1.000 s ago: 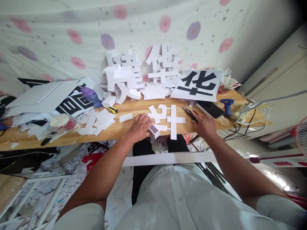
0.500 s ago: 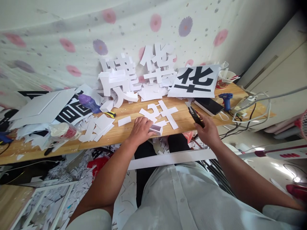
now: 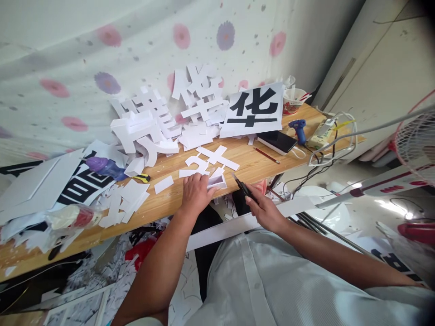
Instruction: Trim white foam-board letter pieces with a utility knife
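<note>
My left hand (image 3: 195, 194) is closed at the table's front edge, its thumb and fingers on a small white box-shaped board piece (image 3: 220, 183). In my right hand (image 3: 267, 209) is a black utility knife (image 3: 242, 186), its blade pointing up and left, just right of that piece and apart from it. Directly behind the left hand lie white cut-out character strokes (image 3: 217, 156) on the wooden table. A small white rectangle (image 3: 163, 184) is to the left of this hand.
White built-up characters (image 3: 146, 120) lean against the curtain. A printed character sheet (image 3: 253, 111), black power bank (image 3: 277, 142), pencil (image 3: 267, 155) and blue glue gun (image 3: 299, 131) are at the right. Scraps, a yellow cutter (image 3: 142, 178) and a purple bottle (image 3: 105, 167) are left.
My right hand has brought the knife left and down, close to the white piece. My left hand stays on the piece. The view has turned to the right, and a pencil now shows.
</note>
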The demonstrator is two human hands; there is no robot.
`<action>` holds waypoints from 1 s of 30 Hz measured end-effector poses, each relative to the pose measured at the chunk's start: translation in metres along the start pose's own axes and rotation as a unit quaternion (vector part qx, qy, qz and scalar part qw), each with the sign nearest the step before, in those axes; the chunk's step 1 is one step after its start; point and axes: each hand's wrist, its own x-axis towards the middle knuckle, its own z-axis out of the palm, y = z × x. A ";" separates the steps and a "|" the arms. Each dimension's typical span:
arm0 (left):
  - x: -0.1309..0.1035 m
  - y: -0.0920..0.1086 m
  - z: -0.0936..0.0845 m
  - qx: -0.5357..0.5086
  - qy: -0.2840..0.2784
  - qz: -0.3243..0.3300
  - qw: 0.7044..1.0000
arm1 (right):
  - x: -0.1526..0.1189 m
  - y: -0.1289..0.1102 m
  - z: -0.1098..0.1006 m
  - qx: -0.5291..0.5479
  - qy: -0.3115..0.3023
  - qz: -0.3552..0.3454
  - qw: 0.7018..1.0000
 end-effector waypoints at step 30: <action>0.019 0.021 -0.009 -0.099 -0.064 0.075 0.990 | 0.008 -0.003 0.030 0.098 -0.049 0.089 0.990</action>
